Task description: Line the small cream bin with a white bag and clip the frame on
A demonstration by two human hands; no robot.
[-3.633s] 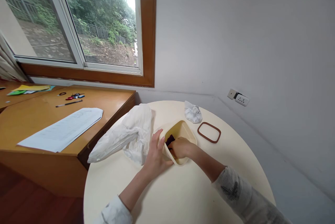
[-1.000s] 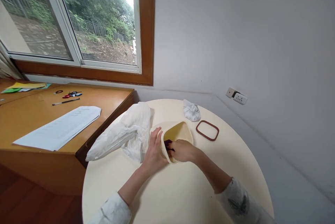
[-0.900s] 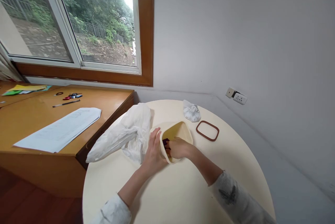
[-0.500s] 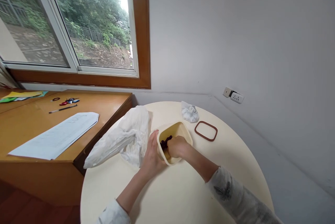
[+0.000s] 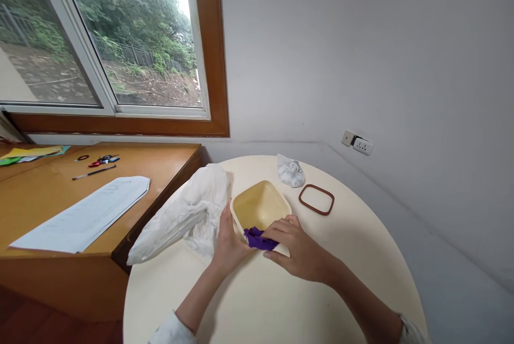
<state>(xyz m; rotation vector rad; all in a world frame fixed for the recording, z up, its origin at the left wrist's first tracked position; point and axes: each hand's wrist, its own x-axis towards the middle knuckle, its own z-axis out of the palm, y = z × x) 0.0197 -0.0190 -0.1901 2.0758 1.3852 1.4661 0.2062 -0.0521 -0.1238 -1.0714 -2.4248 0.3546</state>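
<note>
A cream-coloured square plastic container is tilted on the round table, its open top facing away from me. My left hand grips its left side and near corner. With my right hand I pinch a crumpled purple cloth against the near rim, the thumb outside and the fingers over the edge. Part of the cloth is hidden under those fingers. The visible inner walls are bare and slightly shiny.
Left of the container lies a white plastic bag. Behind it are a small knotted bag and a brown rounded frame on the round table. A wooden desk at left holds papers, a pen and scissors-like items.
My right hand has come out from inside the container to its near rim, where the purple cloth now shows. The container has been turned and tipped slightly; my left hand still holds it.
</note>
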